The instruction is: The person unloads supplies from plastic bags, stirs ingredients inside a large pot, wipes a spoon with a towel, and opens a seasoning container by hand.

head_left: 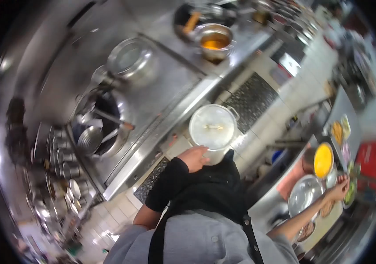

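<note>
My left hand (193,159), beyond a black sleeve, hovers at the near edge of a large lidded metal pot (213,126), fingers loosely stretched out. Whether it touches the pot is unclear. The pot has side handles and a pale lid with a handle in the middle. On the far right, my right hand (338,189) reaches over the counter among containers, fingers drawn together; what they hold, if anything, is too blurred to see. Close by are a bowl of bright yellow food (323,160), a clear round bowl (304,196) and a container of green pieces (351,191).
A steel cooking range (166,83) fills the left side, with a wok holding ladles and strainers (100,121), a large steel pot (130,59) and a pot of orange liquid (215,42). Hanging cups (64,154) line its near end. A dark floor mat (252,97) lies on the tiles.
</note>
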Available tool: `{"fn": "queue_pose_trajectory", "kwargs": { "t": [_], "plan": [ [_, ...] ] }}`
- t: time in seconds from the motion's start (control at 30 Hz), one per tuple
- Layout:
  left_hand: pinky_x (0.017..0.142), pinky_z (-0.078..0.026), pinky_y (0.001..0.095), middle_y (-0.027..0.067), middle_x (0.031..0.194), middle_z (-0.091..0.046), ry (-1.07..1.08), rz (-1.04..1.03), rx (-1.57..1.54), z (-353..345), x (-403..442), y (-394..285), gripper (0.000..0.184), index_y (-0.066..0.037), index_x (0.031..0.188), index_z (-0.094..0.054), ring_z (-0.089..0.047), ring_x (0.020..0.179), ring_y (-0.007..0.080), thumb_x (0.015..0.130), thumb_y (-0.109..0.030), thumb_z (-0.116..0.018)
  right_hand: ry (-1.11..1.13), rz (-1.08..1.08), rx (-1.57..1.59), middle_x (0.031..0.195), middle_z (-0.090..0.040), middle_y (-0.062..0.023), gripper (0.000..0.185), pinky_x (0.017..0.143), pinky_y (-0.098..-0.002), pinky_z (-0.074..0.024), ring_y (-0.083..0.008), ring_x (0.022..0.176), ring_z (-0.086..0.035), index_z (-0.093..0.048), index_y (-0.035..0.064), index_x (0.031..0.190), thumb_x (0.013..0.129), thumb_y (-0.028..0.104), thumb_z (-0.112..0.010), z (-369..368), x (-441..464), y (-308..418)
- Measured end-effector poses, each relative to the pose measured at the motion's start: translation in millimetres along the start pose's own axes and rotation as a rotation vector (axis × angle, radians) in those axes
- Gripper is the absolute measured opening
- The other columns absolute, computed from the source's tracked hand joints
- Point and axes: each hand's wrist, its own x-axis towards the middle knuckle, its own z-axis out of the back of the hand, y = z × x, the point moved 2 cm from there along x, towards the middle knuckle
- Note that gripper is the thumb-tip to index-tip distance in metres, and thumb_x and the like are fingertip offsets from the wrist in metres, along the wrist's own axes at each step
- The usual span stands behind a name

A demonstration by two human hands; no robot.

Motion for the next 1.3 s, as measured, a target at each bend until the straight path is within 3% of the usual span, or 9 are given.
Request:
{"fn": "queue_pose_trajectory", "kwargs": {
  "t": [0.2, 0.3, 0.43, 0.57, 0.67, 0.77, 1.07, 1.1, 1.3],
  "plan": [
    [0.116, -0.040, 0.0436, 0.0230, 0.143, -0.058, -0.088, 0.068, -0.148, 27.6, -81.6, 77.1, 0.053, -0.003, 0.143, -0.055, -0.052, 0.136, 0.0376, 0.100, -0.033, -0.063, 0.500, -0.218, 0.352, 0.106, -0.072, -0.0187, 0.023, 0.084, -0.0319, -0.0586, -0.0219, 0.091, -0.070, -0.066, -0.0066, 0.115, 0.102, 0.010, -0.057, -182.3, -172.2, 149.1],
    [0.115, -0.041, 0.0442, 0.0236, 0.142, -0.059, -0.164, 0.035, -0.160, 30.9, -115.2, 130.8, 0.053, -0.002, 0.143, -0.055, -0.054, 0.134, 0.0389, 0.100, -0.033, -0.063, 0.838, -0.379, 0.688, 0.102, -0.072, -0.0152, 0.024, 0.080, -0.0303, -0.0575, -0.0192, 0.085, -0.069, -0.066, -0.0071, 0.117, 0.102, 0.010, -0.058, -250.5, -277.5, 213.4],
    [0.110, -0.045, 0.0441, 0.0247, 0.138, -0.062, -0.255, 0.085, -0.196, 65.4, -147.8, 164.7, 0.050, -0.002, 0.140, -0.058, -0.059, 0.128, 0.0410, 0.100, -0.030, -0.065, 1.127, -0.606, 0.510, 0.099, -0.074, -0.0163, 0.030, 0.073, -0.0274, -0.0565, -0.0157, 0.077, -0.068, -0.064, -0.0069, 0.127, 0.103, 0.008, -0.056, -333.3, -414.0, 266.9],
    [0.105, -0.049, 0.0420, 0.0241, 0.133, -0.065, -0.363, 0.073, -0.325, 105.0, -153.7, 189.5, 0.047, -0.004, 0.139, -0.060, -0.063, 0.123, 0.0403, 0.099, -0.027, -0.067, 1.402, -0.632, 0.611, 0.103, -0.073, -0.0237, 0.047, 0.061, -0.0290, -0.0541, -0.0161, 0.065, -0.064, -0.041, -0.0058, 0.148, 0.104, 0.006, -0.054, -407.9, -528.5, 313.6],
    [0.105, -0.049, 0.0408, 0.0223, 0.133, -0.065, -0.398, 0.074, -0.372, 138.8, -143.9, 203.7, 0.044, -0.003, 0.137, -0.061, -0.064, 0.122, 0.0387, 0.099, -0.025, -0.067, 1.492, -0.621, 0.608, 0.099, -0.075, -0.0169, 0.030, 0.059, -0.0274, -0.0516, -0.0141, 0.063, -0.063, -0.059, -0.0072, 0.130, 0.107, 0.011, -0.053, -484.2, -603.2, 330.3],
    [0.104, -0.049, 0.0405, 0.0209, 0.131, -0.066, -0.485, 0.060, -0.322, 171.9, -124.0, 225.3, 0.041, -0.003, 0.135, -0.062, -0.065, 0.120, 0.0374, 0.099, -0.022, -0.066, 1.528, -0.545, 0.559, 0.095, -0.076, -0.0170, 0.023, 0.061, -0.0296, -0.0527, -0.0172, 0.065, -0.066, -0.068, -0.0037, 0.118, 0.105, 0.010, -0.055, -572.1, -675.8, 328.4],
    [0.103, -0.050, 0.0424, 0.0195, 0.126, -0.067, -0.613, 0.108, -0.291, 314.7, 8.1, 373.3, 0.034, -0.005, 0.125, -0.067, -0.063, 0.119, 0.0384, 0.094, -0.019, -0.069, 1.632, 0.837, -0.045, 0.103, -0.074, -0.0207, 0.035, 0.086, -0.0494, -0.0581, -0.0409, 0.093, -0.071, -0.074, 0.0059, 0.114, 0.080, 0.003, -0.064, -823.7, -912.7, 290.6],
    [0.104, -0.049, 0.0432, 0.0195, 0.127, -0.067, -0.623, 0.140, -0.264, 330.6, 31.6, 391.5, 0.035, -0.005, 0.125, -0.067, -0.063, 0.120, 0.0390, 0.094, -0.020, -0.069, 1.619, 0.959, -0.050, 0.109, -0.074, -0.0203, 0.022, 0.088, -0.0473, -0.0595, -0.0378, 0.095, -0.074, -0.075, 0.0083, 0.109, 0.092, 0.011, -0.060, -830.7, -914.6, 300.6],
    [0.103, -0.050, 0.0465, 0.0207, 0.125, -0.068, -0.841, 0.137, 0.007, 417.7, 163.6, 473.5, 0.031, -0.002, 0.119, -0.070, -0.063, 0.117, 0.0408, 0.091, -0.016, -0.067, 1.731, 0.738, -0.367, 0.103, -0.075, -0.0210, 0.024, 0.085, -0.0458, -0.0612, -0.0380, 0.100, -0.074, -0.077, 0.0069, 0.101, 0.091, 0.014, -0.056, -858.5, -924.7, 321.0]
  ]
}}
